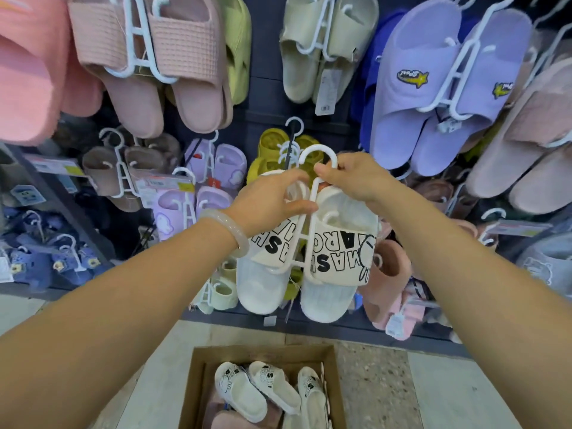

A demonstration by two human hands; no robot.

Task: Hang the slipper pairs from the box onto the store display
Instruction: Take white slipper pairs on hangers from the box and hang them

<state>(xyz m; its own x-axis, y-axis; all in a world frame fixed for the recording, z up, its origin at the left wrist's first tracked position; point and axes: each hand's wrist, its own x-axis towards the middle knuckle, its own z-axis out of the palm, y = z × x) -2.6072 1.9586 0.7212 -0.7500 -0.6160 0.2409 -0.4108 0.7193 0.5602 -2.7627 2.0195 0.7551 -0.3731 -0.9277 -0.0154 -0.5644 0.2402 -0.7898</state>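
A white slipper pair (328, 267) with black letters hangs on a white plastic hanger (312, 212) in front of the display. My left hand (269, 202) grips the left slipper's heel and the hanger stem. My right hand (349, 178) pinches the hanger just under its hook (318, 151). The hook is level with a black display peg (291, 144) that carries yellow slippers (269, 150). On the floor below, a cardboard box (198, 385) holds several more white slippers (257, 388).
The display wall is crowded with hung pairs: pink slippers (173, 66) at upper left, beige (318, 48) above, purple (433, 94) at upper right, lilac (198, 193) and navy (49, 261) at left, pink (390, 289) at lower right. Price labels (167, 184) jut out.
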